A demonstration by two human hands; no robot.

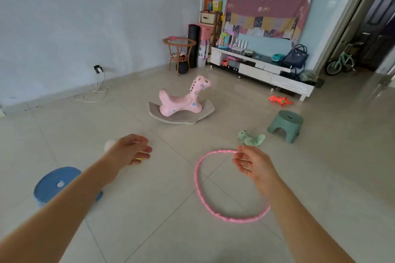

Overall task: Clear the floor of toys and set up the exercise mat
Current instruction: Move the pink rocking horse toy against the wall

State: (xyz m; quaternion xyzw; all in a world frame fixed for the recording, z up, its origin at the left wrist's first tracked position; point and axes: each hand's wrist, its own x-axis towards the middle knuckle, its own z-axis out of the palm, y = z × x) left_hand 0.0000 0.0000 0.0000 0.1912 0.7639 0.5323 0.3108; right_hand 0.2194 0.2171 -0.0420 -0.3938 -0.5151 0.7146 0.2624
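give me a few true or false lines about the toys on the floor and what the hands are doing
1. The pink hoop lies flat on the floor tiles. True.
2. The rocking horse is blue. False: it is pink, on a grey rocker base.
3. The green plush lies between the hoop and the green stool. True.
4. The left hand is empty. False: something small with a yellow part shows between its curled fingers, too hidden to name.
5. The right hand grips the stool. False: it is near the hoop's far edge, fingers loosely curled; contact is unclear.
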